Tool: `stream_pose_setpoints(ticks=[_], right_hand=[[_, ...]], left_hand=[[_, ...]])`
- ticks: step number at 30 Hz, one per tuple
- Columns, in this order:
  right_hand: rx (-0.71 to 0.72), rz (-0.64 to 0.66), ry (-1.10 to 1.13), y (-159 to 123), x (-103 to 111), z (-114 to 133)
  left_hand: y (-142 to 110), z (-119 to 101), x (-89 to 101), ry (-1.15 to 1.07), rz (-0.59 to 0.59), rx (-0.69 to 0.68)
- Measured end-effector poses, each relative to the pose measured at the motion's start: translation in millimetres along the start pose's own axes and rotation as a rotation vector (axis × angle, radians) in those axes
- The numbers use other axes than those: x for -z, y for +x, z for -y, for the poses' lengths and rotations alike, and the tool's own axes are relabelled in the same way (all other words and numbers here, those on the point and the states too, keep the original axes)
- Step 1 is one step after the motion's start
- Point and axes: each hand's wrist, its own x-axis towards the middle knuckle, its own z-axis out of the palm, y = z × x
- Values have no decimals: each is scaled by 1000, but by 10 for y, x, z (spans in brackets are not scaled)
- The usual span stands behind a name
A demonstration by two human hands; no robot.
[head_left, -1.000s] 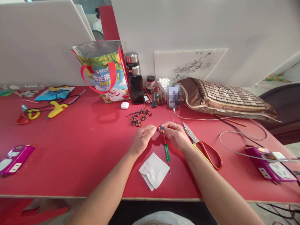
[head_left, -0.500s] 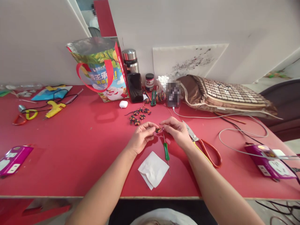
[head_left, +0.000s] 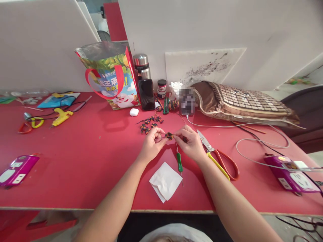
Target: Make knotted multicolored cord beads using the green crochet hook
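Between my hands hangs a small crocheted piece (head_left: 169,135) in black and orange yarn, with yarn tails running out on both sides. My left hand (head_left: 152,144) pinches the dark tail on its left. My right hand (head_left: 188,143) is closed on the orange tail at its right, fingertips close to the piece. Just beyond my left hand lie several similar crocheted pieces (head_left: 144,128) in the same colours. Below my right hand is a green-handled crochet hook (head_left: 179,162) with thin metal ends, beside a folded white tissue (head_left: 166,182).
Large scissors (head_left: 219,158) with red and yellow handles lie right of my right forearm. Behind stand a phone (head_left: 146,94), a shopping bag (head_left: 108,77), a yarn ball (head_left: 173,104) and a dark jar (head_left: 162,88). A yellow glue gun (head_left: 61,117) lies left; a power strip (head_left: 292,174) sits right.
The crocheted piece has shifted from my left fingertips to between both hands, held by its tails. My left hand has moved slightly away from it, and the view has shifted a little.
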Motion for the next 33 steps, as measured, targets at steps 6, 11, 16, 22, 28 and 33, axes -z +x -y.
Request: stream_pose_setpoints(ticks=[6, 11, 16, 22, 28, 33], right_hand=[[2, 40, 11, -9, -31, 25], [-29, 24, -33, -10, -73, -38], [-8, 57, -78, -34, -134, -73], [104, 128, -103, -72, -208, -21], [145, 96, -101, -78, -167, 26], [174, 23, -49, -58, -134, 51]], left_hand=[[37, 122, 13, 100, -86, -13], [31, 23, 15, -193, -21, 230], [42, -8, -2, -576, -8, 416], [26, 54, -58, -426, -40, 361], [20, 54, -4, 63, 76, -10], [6, 57, 22, 140, 182, -21]])
